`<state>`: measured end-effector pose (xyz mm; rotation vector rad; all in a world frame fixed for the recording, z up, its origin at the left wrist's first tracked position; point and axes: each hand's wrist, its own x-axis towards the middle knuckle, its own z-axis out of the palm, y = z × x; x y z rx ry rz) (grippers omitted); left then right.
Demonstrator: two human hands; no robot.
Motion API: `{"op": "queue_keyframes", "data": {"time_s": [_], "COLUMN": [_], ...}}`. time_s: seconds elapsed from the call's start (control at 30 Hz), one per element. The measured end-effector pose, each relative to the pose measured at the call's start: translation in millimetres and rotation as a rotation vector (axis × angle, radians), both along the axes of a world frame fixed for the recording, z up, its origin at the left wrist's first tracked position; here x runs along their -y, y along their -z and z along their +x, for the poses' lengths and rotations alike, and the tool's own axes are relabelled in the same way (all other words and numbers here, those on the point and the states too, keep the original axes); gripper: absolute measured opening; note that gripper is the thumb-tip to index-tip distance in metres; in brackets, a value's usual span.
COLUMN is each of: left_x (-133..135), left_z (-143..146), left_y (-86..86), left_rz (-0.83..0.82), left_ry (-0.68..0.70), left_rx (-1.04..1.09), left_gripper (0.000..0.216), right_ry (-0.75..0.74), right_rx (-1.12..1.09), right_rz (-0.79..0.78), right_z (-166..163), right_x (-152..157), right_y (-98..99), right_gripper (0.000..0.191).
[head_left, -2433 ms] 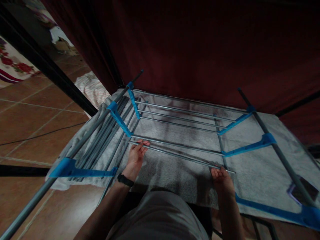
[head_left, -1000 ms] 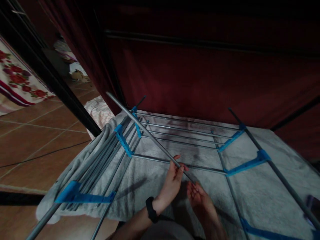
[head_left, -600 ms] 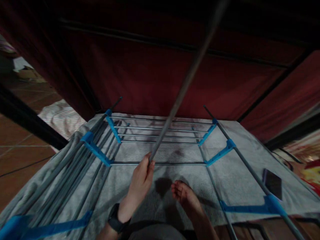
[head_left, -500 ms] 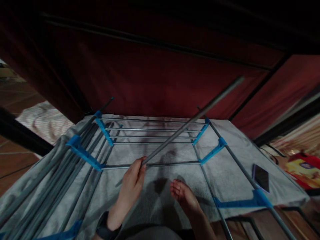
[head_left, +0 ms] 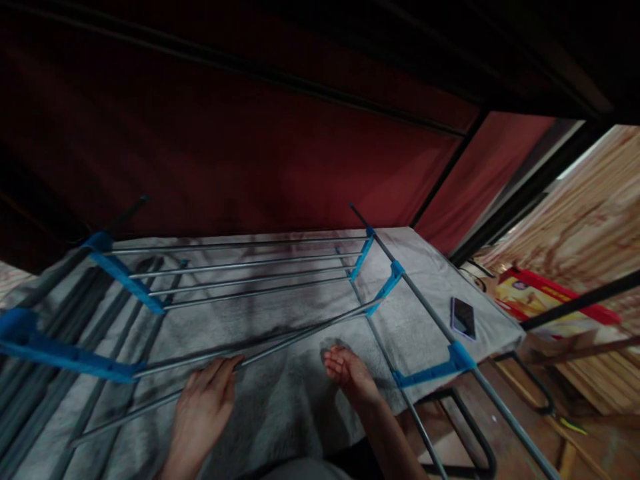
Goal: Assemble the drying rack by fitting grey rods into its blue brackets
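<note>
A drying rack of grey rods and blue plastic brackets point(head_left: 125, 280) lies flat on a grey cloth point(head_left: 280, 407). My left hand point(head_left: 203, 407) lies low at the near edge with its fingers laid along a loose grey rod point(head_left: 300, 332) and holding it. The rod slants from the near left up to a blue bracket point(head_left: 387, 287) on the right side rail. My right hand point(head_left: 345, 370) hovers palm-up over the cloth just right of the rod, with its fingers loosely curled and nothing in them.
A dark phone point(head_left: 463, 318) lies on the cloth's right edge beside the side rail. A dark red fabric wall point(head_left: 250, 153) stands behind the rack. A red and yellow box point(head_left: 530, 297) and black tube legs point(head_left: 470, 433) are to the right, over the floor.
The rod came off the rack, where both hands held it. The left hand swung it upright and then down to the right until it lay low across the rack. My view turned right.
</note>
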<state>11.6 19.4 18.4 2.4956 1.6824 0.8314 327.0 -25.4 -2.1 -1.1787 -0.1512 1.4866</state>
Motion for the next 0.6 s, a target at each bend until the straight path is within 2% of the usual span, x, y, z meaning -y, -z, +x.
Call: {"op": "queue_keyframes", "data": {"time_s": [0.23,0.47,0.6], "left_x": [0,2,2], "left_z": [0,2,2], "left_y": [24.6,40.2,47.6], "left_rz": [0.017,0.005,-0.030], "left_ry": [0.059,0.113,0.134], "left_rx": [-0.126,-0.211,-0.206], "left_gripper": [0.042,0.044,0.044], "right_ry": [0.184,0.264,0.277], "right_rx": [0.040,0.105,0.150], "right_rz": [0.038,0.127,0.112], "right_z": [28,53,58], "right_x": [-15,-25,-27], "right_y": [3.0,8.4,14.9], "right_gripper": [0.045,0.030,0.027]}}
